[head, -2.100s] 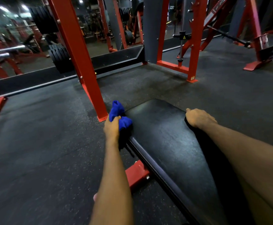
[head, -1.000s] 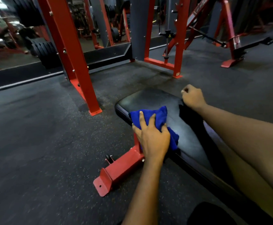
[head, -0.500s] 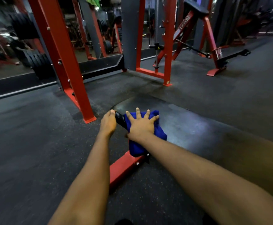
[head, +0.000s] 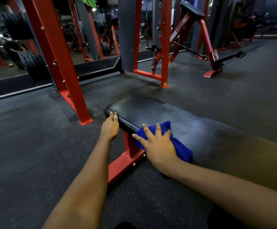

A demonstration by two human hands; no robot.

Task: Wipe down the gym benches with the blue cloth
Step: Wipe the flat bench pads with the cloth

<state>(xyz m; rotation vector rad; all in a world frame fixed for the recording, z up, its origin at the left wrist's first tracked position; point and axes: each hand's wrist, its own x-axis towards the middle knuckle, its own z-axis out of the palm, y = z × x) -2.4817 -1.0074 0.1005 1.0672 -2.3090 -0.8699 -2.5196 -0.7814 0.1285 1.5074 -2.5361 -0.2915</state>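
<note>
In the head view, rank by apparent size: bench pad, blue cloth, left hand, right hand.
1. bench pad
2. blue cloth and right hand: about alike, the hand covers part of the cloth
3. left hand, though it lies farther from the camera

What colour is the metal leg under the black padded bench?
Red. The metal leg of the black padded bench shows best in the head view.

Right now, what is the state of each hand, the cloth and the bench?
Bench: flat, stands on the floor.
Cloth: bunched, lies on the bench's near edge.
Right hand: open, fingers spread, presses on the cloth.
Left hand: open, fingertips touch the bench's end.
</note>
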